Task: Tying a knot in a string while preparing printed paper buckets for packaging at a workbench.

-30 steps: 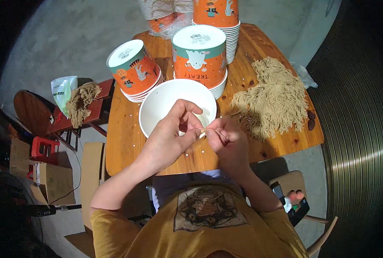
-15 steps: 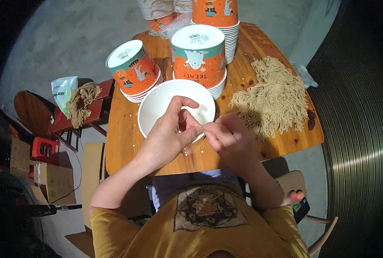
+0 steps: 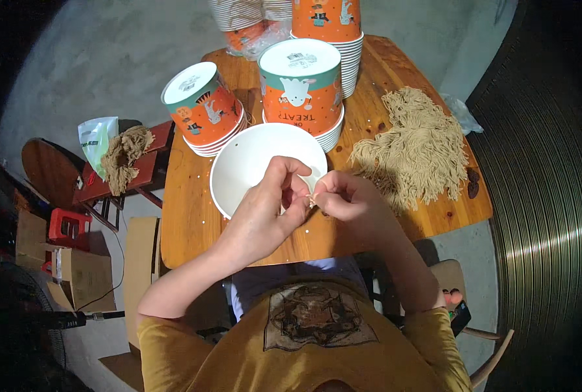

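My left hand (image 3: 261,209) and my right hand (image 3: 351,199) meet over the near rim of a white paper bucket (image 3: 238,153), which stands mouth up on the table. Between their pinched fingertips a tiny tan bit (image 3: 312,198) shows; it looks like cord, though most of it is hidden. The left thumb and forefinger form a ring, closed at the tips. Right of my hands lies a heap of tan cords (image 3: 418,153). Behind the white bucket, a stack of orange paper buckets (image 3: 300,95) stands upside down, with a shorter upside-down stack (image 3: 203,114) to its left.
A taller orange bucket stack (image 3: 327,23) and plastic-wrapped buckets (image 3: 245,32) stand at the table's (image 3: 265,251) far edge. To the left, a red-brown bench (image 3: 137,166) bears more tan cords (image 3: 126,153) and a bag (image 3: 97,137). A cardboard box (image 3: 85,277) sits on the floor.
My right hand has shifted slightly and turned at the fingertips. The left fingertips have moved a little down, and the tan bit between the hands now shows more plainly.
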{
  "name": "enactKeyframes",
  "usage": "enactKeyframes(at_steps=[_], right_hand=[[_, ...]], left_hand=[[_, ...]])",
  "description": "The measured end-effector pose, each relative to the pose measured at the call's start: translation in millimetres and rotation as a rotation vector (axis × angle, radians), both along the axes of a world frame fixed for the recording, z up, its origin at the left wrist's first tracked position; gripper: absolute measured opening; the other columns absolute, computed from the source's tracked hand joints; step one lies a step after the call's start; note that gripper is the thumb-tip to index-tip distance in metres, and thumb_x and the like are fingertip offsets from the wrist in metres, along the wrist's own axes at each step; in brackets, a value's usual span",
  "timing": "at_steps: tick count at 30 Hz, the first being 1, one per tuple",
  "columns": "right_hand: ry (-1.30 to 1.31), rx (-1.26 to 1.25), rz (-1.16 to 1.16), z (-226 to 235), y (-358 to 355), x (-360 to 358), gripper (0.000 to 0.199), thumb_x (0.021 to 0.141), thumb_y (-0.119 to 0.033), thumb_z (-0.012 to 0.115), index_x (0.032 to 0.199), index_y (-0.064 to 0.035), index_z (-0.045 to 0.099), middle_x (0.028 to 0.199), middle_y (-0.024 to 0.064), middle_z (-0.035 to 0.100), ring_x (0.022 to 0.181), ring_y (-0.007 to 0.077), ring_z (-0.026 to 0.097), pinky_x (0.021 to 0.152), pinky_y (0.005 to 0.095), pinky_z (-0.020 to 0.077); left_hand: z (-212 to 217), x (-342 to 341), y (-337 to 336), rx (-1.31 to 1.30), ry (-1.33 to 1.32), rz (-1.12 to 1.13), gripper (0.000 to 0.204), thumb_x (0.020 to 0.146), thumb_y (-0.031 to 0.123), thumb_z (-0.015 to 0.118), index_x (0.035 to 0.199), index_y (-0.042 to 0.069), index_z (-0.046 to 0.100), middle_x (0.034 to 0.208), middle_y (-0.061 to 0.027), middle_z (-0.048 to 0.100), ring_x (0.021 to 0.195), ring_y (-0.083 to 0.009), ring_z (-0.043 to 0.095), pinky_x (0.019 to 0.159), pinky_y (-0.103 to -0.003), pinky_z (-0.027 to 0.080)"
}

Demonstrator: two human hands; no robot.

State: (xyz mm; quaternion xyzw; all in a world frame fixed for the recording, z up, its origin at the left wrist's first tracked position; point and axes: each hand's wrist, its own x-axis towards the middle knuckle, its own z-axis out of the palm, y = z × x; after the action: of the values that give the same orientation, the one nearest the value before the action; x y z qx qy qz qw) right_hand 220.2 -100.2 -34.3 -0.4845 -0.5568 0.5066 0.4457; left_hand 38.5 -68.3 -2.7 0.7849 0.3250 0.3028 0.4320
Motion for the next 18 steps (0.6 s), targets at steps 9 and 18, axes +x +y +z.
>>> enactKeyframes(at_steps=[9,18], right_hand=[[-0.182,0.345,-0.224,-3,-13,-12,0.006,0.085,-0.009,0.060,0.085,-0.0031,0.059,0.074,-0.0002,0.058,0.064,0.0064,0.050,0.057,0.0245,0.0417],[0.012,0.195,-0.178,-10,-6,-14,0.006,0.085,-0.008,0.059,0.083,-0.0035,0.055,0.071,-0.0028,0.053,0.063,0.0040,0.046,0.055,0.0227,0.0384]], left_hand=[[-2,0,3,-0.049,-0.009,0.007,0.033,0.084,-0.001,0.056,0.112,0.003,0.040,0.084,-0.0048,0.053,0.074,-0.0125,0.052,0.069,-0.028,0.045],[1,-2,0,0.001,0.053,-0.010,0.034,0.084,-0.001,0.056,0.115,0.004,0.042,0.084,-0.0033,0.052,0.078,-0.0117,0.053,0.070,-0.027,0.045]])
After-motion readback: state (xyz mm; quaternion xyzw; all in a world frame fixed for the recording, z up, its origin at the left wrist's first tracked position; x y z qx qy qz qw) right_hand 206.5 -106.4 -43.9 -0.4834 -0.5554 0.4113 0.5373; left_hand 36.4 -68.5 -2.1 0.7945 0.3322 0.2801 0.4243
